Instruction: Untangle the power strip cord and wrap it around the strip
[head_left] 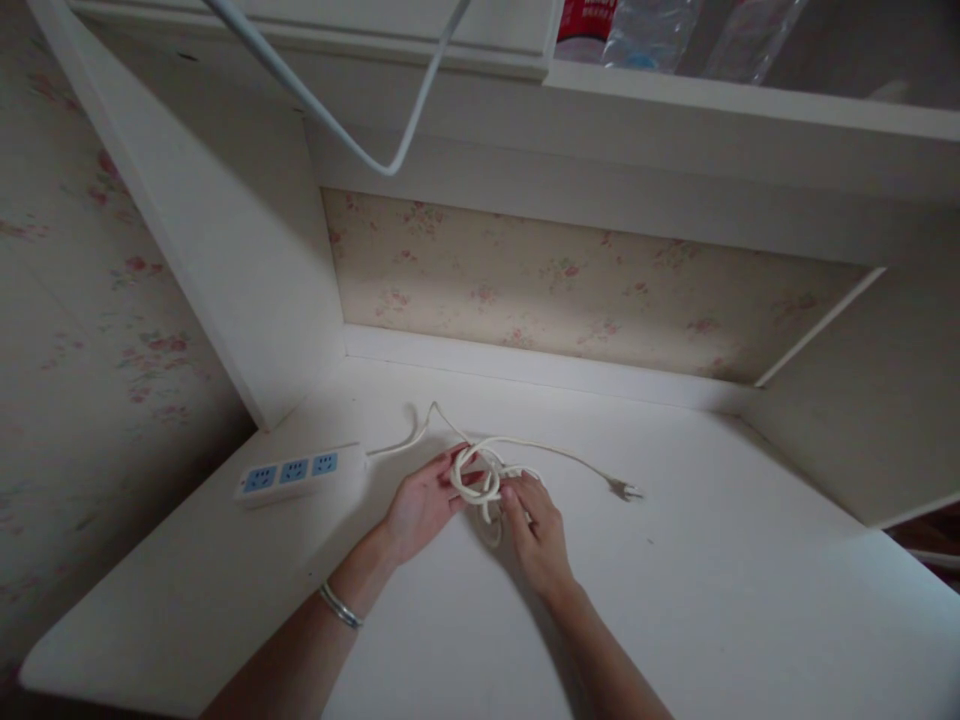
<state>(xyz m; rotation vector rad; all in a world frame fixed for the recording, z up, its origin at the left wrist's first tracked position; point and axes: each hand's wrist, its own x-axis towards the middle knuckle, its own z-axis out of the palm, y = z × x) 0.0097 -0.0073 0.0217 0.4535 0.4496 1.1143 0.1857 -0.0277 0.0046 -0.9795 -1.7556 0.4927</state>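
Both hands hold the bundled white cord (480, 492) of a power strip (296, 472), just above the desk. My left hand (424, 505) is at the bundle's left side, its fingers curled behind and around the loops. On the right side, my right hand (536, 530) pinches the loops between thumb and fingers. The power strip lies to the left, its several blue socket faces turned up. From it the cord runs to the bundle, and the free end with the plug (627, 490) stretches out to the right on the desk. Some fingertips are hidden behind the loops.
The white desk top (675, 600) has a side panel (225, 220) on its left and a shelf (750, 95) overhead. Plastic bottles (649, 35) stand on that shelf. A pale bent rod or cable (390, 165) hangs in the upper foreground. Floral wallpaper (525, 270) covers the back.
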